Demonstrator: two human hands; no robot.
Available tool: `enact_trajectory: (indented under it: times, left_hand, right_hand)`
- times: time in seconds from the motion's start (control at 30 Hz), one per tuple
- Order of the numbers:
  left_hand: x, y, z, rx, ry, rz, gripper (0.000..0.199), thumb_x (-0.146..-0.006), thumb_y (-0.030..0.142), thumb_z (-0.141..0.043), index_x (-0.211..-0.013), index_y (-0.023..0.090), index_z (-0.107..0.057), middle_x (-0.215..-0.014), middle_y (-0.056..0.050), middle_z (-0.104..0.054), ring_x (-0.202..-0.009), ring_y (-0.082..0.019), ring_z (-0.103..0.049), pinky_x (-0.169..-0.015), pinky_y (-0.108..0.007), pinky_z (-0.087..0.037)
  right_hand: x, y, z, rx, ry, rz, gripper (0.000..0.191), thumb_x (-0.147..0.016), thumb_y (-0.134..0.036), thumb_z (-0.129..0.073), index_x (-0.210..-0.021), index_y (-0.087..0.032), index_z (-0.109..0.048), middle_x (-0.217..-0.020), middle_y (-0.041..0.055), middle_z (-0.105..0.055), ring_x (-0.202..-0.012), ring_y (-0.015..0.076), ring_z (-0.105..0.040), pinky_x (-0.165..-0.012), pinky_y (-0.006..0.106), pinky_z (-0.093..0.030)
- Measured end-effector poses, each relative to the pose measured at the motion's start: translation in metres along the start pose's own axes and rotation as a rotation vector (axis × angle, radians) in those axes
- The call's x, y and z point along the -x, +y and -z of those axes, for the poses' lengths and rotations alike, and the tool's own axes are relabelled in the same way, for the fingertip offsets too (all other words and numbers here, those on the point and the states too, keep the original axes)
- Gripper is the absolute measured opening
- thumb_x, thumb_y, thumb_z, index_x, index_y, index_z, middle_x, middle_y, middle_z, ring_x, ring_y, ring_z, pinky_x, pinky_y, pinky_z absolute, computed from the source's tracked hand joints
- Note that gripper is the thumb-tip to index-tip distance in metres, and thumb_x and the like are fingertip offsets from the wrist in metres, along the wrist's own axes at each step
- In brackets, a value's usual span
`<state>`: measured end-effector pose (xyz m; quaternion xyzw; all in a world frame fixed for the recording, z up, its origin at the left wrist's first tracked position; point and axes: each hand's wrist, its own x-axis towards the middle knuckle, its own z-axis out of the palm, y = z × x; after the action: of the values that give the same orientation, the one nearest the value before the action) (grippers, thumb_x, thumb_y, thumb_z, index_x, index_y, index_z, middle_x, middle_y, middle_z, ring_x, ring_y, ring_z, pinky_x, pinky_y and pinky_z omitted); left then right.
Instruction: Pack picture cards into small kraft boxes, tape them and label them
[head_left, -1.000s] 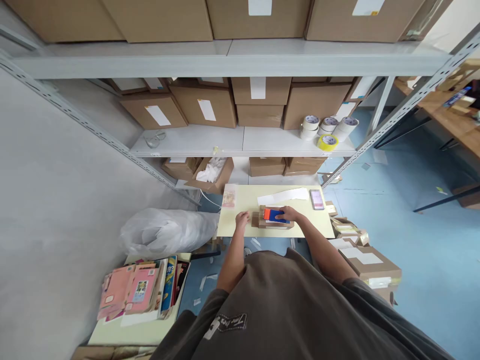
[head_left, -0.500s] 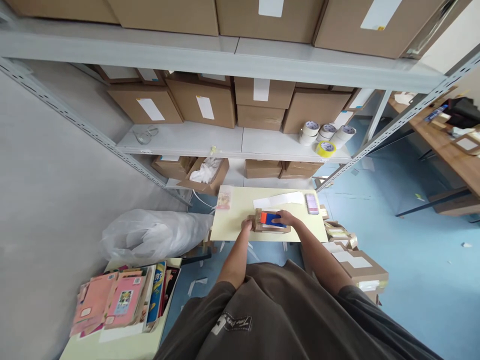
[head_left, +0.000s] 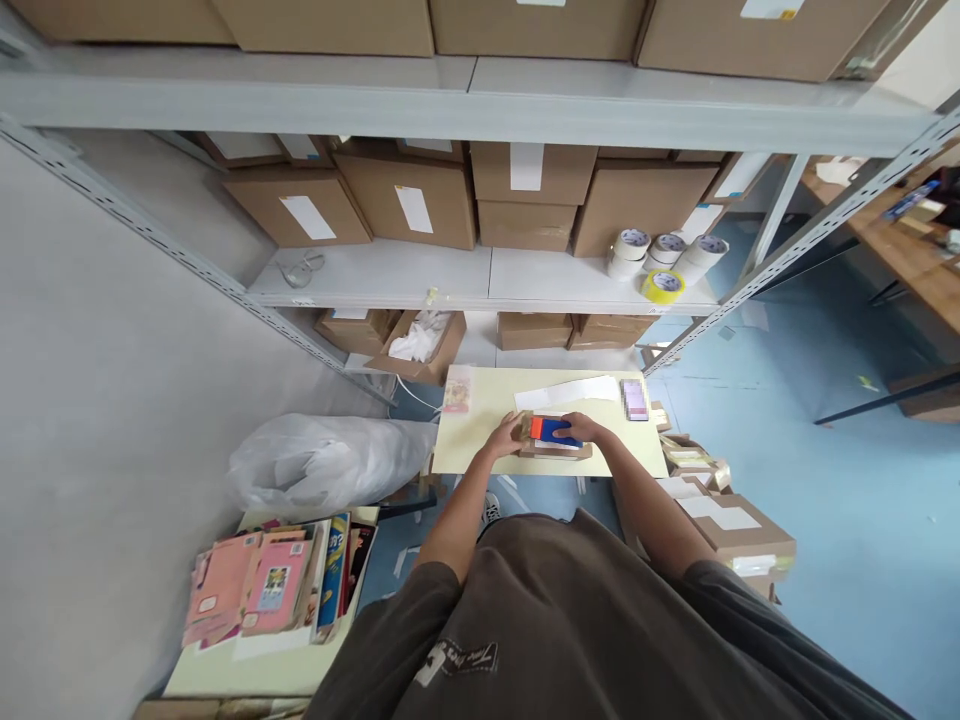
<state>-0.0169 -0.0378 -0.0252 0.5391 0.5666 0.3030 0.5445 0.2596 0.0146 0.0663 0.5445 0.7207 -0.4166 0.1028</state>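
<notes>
The blue-and-orange tool (head_left: 556, 431) is gripped by the right hand (head_left: 583, 428) over the carton (head_left: 555, 452) on the table (head_left: 469, 455), whose end is touched by the left hand (head_left: 505, 437), apparently for steadying.

We see bright, even light on the table (head_left: 465, 452), soft shade under the shelf (head_left: 420, 272) beyond it, stretched edges around.

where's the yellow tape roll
In the head view, the yellow roll sits toward the middle shelf's right end, just in front of the white rolls.
</notes>
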Motion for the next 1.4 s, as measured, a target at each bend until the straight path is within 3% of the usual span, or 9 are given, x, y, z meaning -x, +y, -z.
enact_trajectory:
  times: [0.17,0.4,0.53,0.63,0.9,1.07,1.2,1.3,1.4]
  left_hand:
    - [-0.018,0.022,0.007,-0.358,-0.235,0.0,0.108,-0.042,0.03,-0.102,-0.144,0.028,-0.065,-0.167,-0.015,-0.043,-0.137,-0.043,-0.057,-0.111,-0.044,-0.045]
    - [-0.023,0.022,0.002,-0.45,-0.136,0.122,0.104,-0.036,0.036,-0.105,-0.135,0.033,-0.071,-0.163,-0.013,-0.049,-0.135,-0.045,-0.059,-0.111,-0.046,-0.046]
    - [-0.026,0.021,-0.009,-0.398,-0.032,0.146,0.089,-0.034,0.032,-0.105,-0.118,0.03,-0.077,-0.117,-0.01,-0.077,-0.122,-0.043,-0.068,-0.106,-0.046,-0.048]
    - [-0.027,0.023,-0.016,-0.352,0.011,0.169,0.079,-0.036,0.03,-0.105,-0.111,0.027,-0.078,-0.086,-0.007,-0.076,-0.11,-0.042,-0.072,-0.103,-0.048,-0.049]
    - [-0.028,0.03,-0.021,-0.182,-0.042,0.272,0.093,-0.031,0.014,-0.098,-0.12,0.031,-0.076,-0.088,0.0,-0.076,-0.11,-0.035,-0.071,-0.104,-0.037,-0.046]
    - [-0.027,0.031,-0.027,-0.128,0.014,0.25,0.082,-0.043,0.029,-0.098,-0.121,0.03,-0.075,-0.088,-0.001,-0.075,-0.102,-0.031,-0.073,-0.099,-0.032,-0.048]
    - [-0.016,0.03,-0.035,-0.231,0.104,0.137,0.089,-0.043,0.043,-0.097,-0.128,0.03,-0.072,-0.084,0.001,-0.073,-0.097,-0.03,-0.074,-0.098,-0.032,-0.05]
    - [-0.01,0.031,-0.039,-0.268,0.102,0.088,0.095,-0.043,0.041,-0.097,-0.134,0.03,-0.07,-0.091,-0.002,-0.075,-0.103,-0.032,-0.073,-0.1,-0.034,-0.049]
    - [-0.009,0.034,-0.04,-0.28,0.07,0.092,0.095,-0.045,0.037,-0.097,-0.136,0.032,-0.069,-0.11,-0.005,-0.077,-0.111,-0.033,-0.071,-0.102,-0.035,-0.048]
  right_hand:
    - [0.002,-0.003,-0.001,-0.004,-0.01,-0.008,0.053,-0.084,-0.062,-0.076,-0.119,-0.023,-0.076,-0.114,0.0093,-0.079,-0.103,0.0281,-0.071,-0.086,0.031,-0.051]
    - [0.01,-0.002,-0.005,0.07,0.049,-0.035,0.051,-0.086,-0.067,-0.073,-0.111,-0.024,-0.078,-0.111,0.0125,-0.078,-0.102,0.0305,-0.072,-0.086,0.034,-0.051]
    - [0.011,0.001,-0.006,0.071,0.059,-0.051,0.052,-0.087,-0.067,-0.073,-0.115,-0.023,-0.078,-0.112,0.014,-0.078,-0.103,0.0312,-0.072,-0.084,0.034,-0.051]
    - [0.013,0.006,-0.006,0.049,0.068,-0.043,0.051,-0.087,-0.064,-0.075,-0.117,-0.023,-0.078,-0.114,0.0133,-0.079,-0.103,0.0304,-0.073,-0.081,0.032,-0.051]
    - [0.051,0.087,0.015,0.01,0.108,-0.12,0.042,-0.086,-0.058,-0.076,-0.099,-0.018,-0.081,-0.099,0.0126,-0.08,-0.088,0.0273,-0.074,-0.069,0.029,-0.048]
    - [0.089,0.147,0.032,0.013,0.142,-0.167,0.049,-0.08,-0.063,-0.08,-0.095,-0.016,-0.081,-0.098,0.015,-0.08,-0.088,0.0303,-0.074,-0.069,0.031,-0.048]
    - [0.118,0.192,0.053,-0.045,0.153,-0.244,0.056,-0.074,-0.065,-0.085,-0.1,-0.016,-0.082,-0.098,0.0165,-0.079,-0.087,0.0311,-0.074,-0.071,0.034,-0.052]
    - [0.125,0.205,0.061,0.003,0.15,-0.284,0.056,-0.077,-0.063,-0.084,-0.103,-0.014,-0.082,-0.101,0.0196,-0.079,-0.091,0.034,-0.075,-0.075,0.037,-0.054]
    - [0.11,0.189,0.052,0.082,0.17,-0.329,0.057,-0.078,-0.058,-0.087,-0.107,-0.01,-0.08,-0.105,0.0236,-0.078,-0.1,0.0398,-0.074,-0.082,0.042,-0.056]
